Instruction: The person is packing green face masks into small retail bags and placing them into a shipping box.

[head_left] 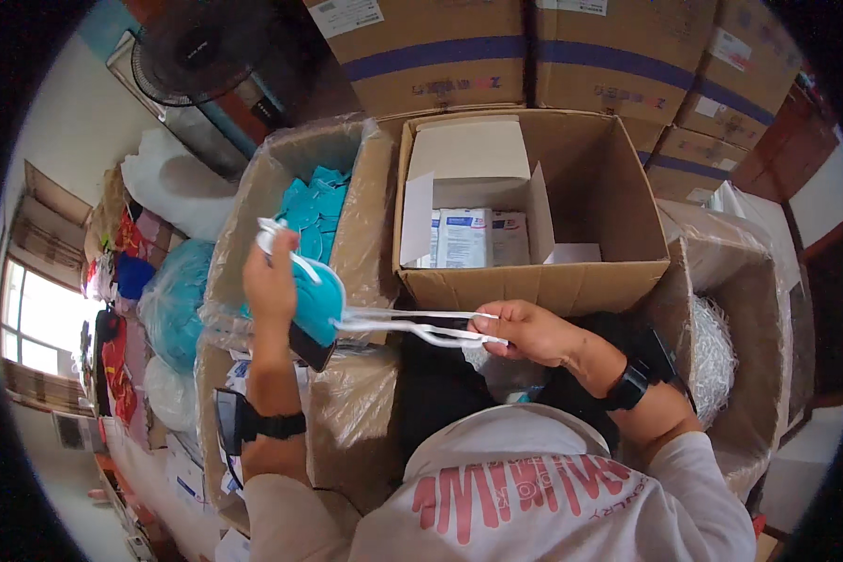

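Observation:
A teal cup-shaped face mask (318, 298) with white edging is held up in front of the cartons, tilted on its side. My left hand (272, 281) is closed round its left edge, with a bit of white strap showing above the fingers. White elastic straps (398, 323) stretch across from the mask to my right hand (532, 332), which pinches their far ends between thumb and fingers. Below the mask shows a dark flat thing (311, 348) whose kind I cannot make out. How the straps join the mask at the left is hidden by my left hand.
At the left, a plastic-lined carton (370, 201) holds several teal masks (317, 211). The middle carton (534, 286) contains a white box (468, 155) of wrapped packs. White elastic straps (712, 361) fill part of the right carton (768, 375). Stacked cartons (618, 56) and a fan (192, 51) stand behind.

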{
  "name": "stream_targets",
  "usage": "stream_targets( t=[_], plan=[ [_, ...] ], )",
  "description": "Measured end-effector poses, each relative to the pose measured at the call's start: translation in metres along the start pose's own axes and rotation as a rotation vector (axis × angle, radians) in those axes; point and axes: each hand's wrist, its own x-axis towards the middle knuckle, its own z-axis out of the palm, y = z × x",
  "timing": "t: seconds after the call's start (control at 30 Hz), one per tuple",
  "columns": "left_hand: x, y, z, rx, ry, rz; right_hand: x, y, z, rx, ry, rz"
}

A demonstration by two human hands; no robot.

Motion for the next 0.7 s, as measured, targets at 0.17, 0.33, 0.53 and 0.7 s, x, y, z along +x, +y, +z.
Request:
stream_targets(
  t=[0.17,0.33,0.53,0.7],
  plan=[
    [-0.043,0.004,0.027,-0.029,-0.519,0.092,0.007,-0.005,0.002,-0.414,0.123,-0.13],
    [-0.099,0.038,0.067,-0.27,-1.012,-0.051,0.011,-0.01,0.01,-0.771,0.102,-0.292],
    [-0.129,0.029,0.097,-0.743,-1.066,-0.338,0.004,0.001,-0.001,-0.846,0.186,-0.314],
    [-0.125,0.021,0.087,-0.601,-1.171,-0.396,0.009,0.014,0.005,-0.792,0.244,-0.289]
  ],
)
